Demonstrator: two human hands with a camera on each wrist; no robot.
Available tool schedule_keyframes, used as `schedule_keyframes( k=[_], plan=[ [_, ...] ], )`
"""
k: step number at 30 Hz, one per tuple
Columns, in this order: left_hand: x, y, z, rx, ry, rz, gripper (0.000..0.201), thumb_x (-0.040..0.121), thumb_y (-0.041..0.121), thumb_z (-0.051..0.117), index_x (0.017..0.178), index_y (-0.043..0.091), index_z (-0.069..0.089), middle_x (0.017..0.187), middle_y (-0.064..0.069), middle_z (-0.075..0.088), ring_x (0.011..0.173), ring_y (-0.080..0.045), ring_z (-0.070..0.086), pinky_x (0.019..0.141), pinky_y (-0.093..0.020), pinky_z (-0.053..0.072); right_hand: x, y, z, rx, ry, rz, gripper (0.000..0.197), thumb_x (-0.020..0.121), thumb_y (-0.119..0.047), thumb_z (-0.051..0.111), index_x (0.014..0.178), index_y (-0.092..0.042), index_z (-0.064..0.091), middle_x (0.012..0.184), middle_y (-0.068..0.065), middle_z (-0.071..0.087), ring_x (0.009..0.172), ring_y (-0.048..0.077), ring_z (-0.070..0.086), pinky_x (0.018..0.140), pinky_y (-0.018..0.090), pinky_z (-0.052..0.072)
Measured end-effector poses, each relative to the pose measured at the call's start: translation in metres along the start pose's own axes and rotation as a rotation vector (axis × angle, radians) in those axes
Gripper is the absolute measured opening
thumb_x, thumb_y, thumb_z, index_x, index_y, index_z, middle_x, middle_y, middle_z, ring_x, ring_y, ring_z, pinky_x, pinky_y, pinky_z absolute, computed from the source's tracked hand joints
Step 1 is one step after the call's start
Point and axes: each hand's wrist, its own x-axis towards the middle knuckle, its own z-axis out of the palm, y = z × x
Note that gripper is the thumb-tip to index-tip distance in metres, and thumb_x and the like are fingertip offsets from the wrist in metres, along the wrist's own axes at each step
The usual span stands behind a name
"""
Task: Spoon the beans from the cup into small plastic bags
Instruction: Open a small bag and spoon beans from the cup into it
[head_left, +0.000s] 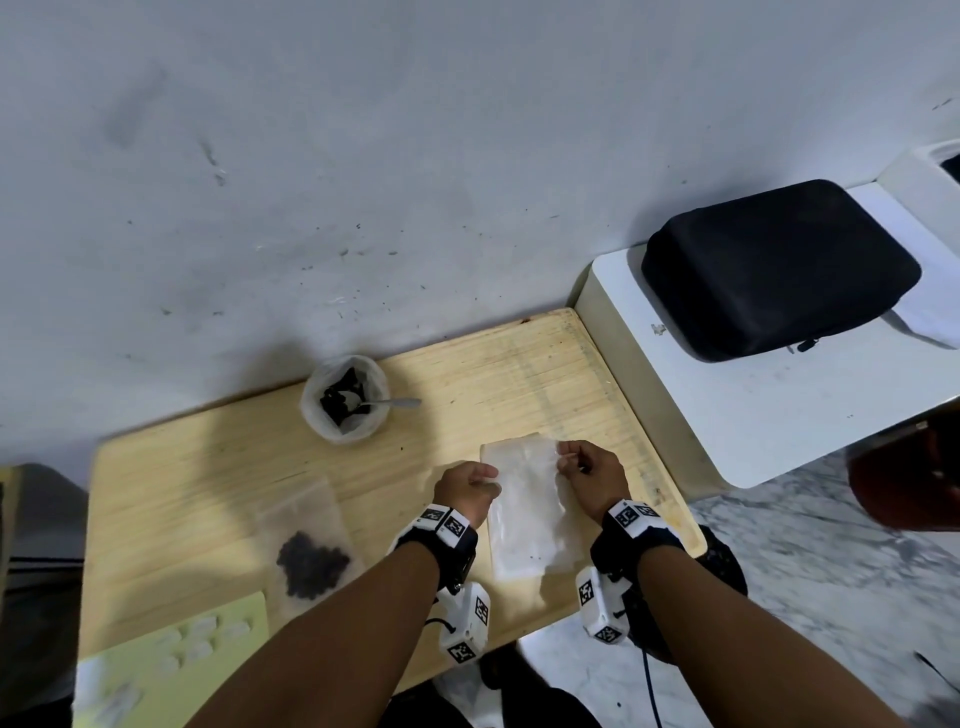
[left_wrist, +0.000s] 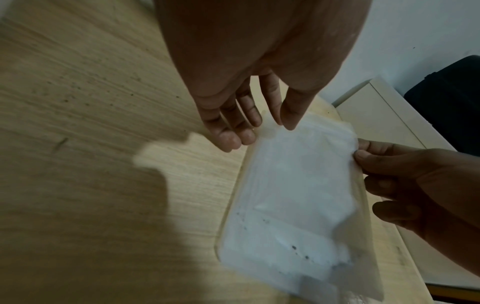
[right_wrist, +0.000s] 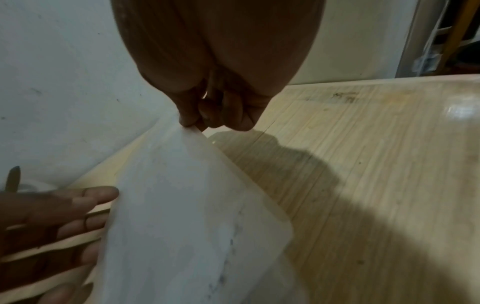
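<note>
- Right hand (head_left: 589, 470): thumb and forefinger pinched on the top right corner of the empty bag (head_left: 530, 512), other fingers curled in.
- Left hand (head_left: 465, 486): at the bag's top left edge. The left wrist view shows the fingers straight and close together, tips touching the edge and not curled round it.
- The bag is frosted plastic, low over the wooden table (head_left: 218, 467) between both hands. There are a few dark specks inside but no beans. I can't tell if its mouth is open yet.
- Cup (head_left: 345, 397) sits at 10 o'clock from the bag, well apart from it, with dark beans inside. The spoon (head_left: 387, 404) rests in it, handle over the rim toward 3 o'clock.
- One filled bag (head_left: 306, 548) lies at 9 o'clock from the hands, with a clump of beans in it.
- My read on progress: one bag done and the second being opened. Still left: spooning into this bag, and the cup isn't empty.
</note>
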Motion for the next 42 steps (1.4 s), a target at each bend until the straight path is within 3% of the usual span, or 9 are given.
schedule_keyframes(
  k=[7, 11, 15, 18, 20, 24, 28, 33, 42],
  plan=[
    [-0.005, 0.009, -0.009, -0.074, 0.022, 0.097, 0.024, 0.073, 0.003, 0.072, 0.068, 0.026, 0.070, 0.084, -0.001, 0.070, 0.079, -0.019, 0.065, 0.067, -0.023, 0.048, -0.002, -0.012, -0.004, 0.156, -0.047, 0.152, 0.018, 0.089, 0.000, 0.055, 0.084, -0.015, 0.064, 0.060, -0.002, 0.050, 0.052, 0.013, 0.041, 0.041, 0.017, 0.032],
    [-0.006, 0.014, -0.022, -0.029, 0.073, 0.163, 0.030, 0.080, 0.002, 0.065, 0.067, 0.028, 0.070, 0.082, -0.002, 0.069, 0.074, -0.017, 0.063, 0.067, -0.026, 0.051, -0.008, -0.033, -0.004, 0.124, -0.161, 0.121, 0.023, 0.082, 0.007, 0.060, 0.082, -0.015, 0.062, 0.064, 0.001, 0.052, 0.058, 0.019, 0.045, 0.042, 0.018, 0.036],
    [-0.008, 0.027, -0.060, 0.047, 0.093, 0.224, 0.030, 0.083, 0.001, 0.060, 0.072, 0.026, 0.072, 0.080, 0.003, 0.062, 0.069, -0.011, 0.058, 0.062, -0.018, 0.049, -0.008, -0.077, 0.012, -0.145, -0.174, -0.161, 0.042, 0.071, -0.004, 0.074, 0.098, -0.033, 0.062, 0.093, -0.014, 0.063, 0.078, 0.005, 0.056, 0.068, 0.016, 0.041],
    [-0.007, 0.030, -0.068, 0.135, 0.013, 0.261, 0.036, 0.081, 0.000, 0.059, 0.067, 0.031, 0.071, 0.081, 0.001, 0.065, 0.066, -0.017, 0.059, 0.069, -0.031, 0.056, 0.004, -0.092, 0.019, -0.249, -0.267, -0.186, 0.029, 0.071, -0.007, 0.073, 0.086, -0.031, 0.068, 0.092, -0.011, 0.068, 0.088, 0.009, 0.061, 0.081, 0.024, 0.045],
    [-0.011, 0.029, -0.082, 0.164, 0.015, 0.286, 0.037, 0.079, -0.001, 0.059, 0.065, 0.032, 0.069, 0.085, -0.003, 0.068, 0.070, -0.024, 0.061, 0.066, -0.031, 0.052, 0.003, -0.107, 0.029, -0.337, -0.390, -0.159, 0.023, 0.072, -0.007, 0.073, 0.075, -0.029, 0.069, 0.084, -0.007, 0.069, 0.086, 0.013, 0.062, 0.078, 0.024, 0.046],
    [-0.019, 0.025, -0.124, 0.204, 0.220, 0.354, 0.025, 0.076, 0.005, 0.064, 0.074, 0.030, 0.070, 0.091, 0.001, 0.068, 0.083, -0.019, 0.062, 0.075, -0.028, 0.048, -0.009, -0.151, 0.056, -0.338, -0.554, -0.074, 0.021, 0.075, -0.005, 0.075, 0.069, -0.025, 0.070, 0.058, -0.007, 0.055, 0.057, 0.013, 0.046, 0.045, 0.018, 0.033],
    [-0.033, 0.021, -0.151, 0.155, 0.533, 0.368, 0.012, 0.073, 0.035, 0.074, 0.068, 0.034, 0.063, 0.084, 0.010, 0.063, 0.078, -0.013, 0.059, 0.072, -0.027, 0.046, -0.023, -0.177, 0.084, -0.150, -0.607, -0.032, 0.017, 0.074, -0.002, 0.077, 0.072, -0.019, 0.073, 0.054, -0.004, 0.047, 0.057, 0.015, 0.031, 0.050, 0.021, 0.020],
    [-0.043, 0.023, -0.180, 0.051, 0.458, 0.251, 0.039, 0.073, 0.051, 0.068, 0.060, 0.015, 0.060, 0.059, 0.000, 0.066, 0.060, -0.016, 0.063, 0.064, -0.027, 0.049, -0.043, -0.209, 0.120, -0.056, -0.717, -0.068, 0.016, 0.072, -0.005, 0.081, 0.080, -0.019, 0.077, 0.069, -0.005, 0.056, 0.055, 0.011, 0.031, 0.051, 0.020, 0.020],
    [-0.064, 0.026, -0.218, -0.232, 0.364, 0.258, 0.022, 0.083, 0.009, 0.055, 0.065, 0.004, 0.065, 0.063, -0.009, 0.069, 0.047, -0.017, 0.060, 0.051, -0.020, 0.044, -0.054, -0.231, 0.145, -0.106, -0.700, -0.203, 0.017, 0.082, -0.024, 0.076, 0.071, -0.023, 0.063, 0.064, -0.005, 0.051, 0.063, 0.014, 0.042, 0.052, 0.021, 0.031]
  ],
)
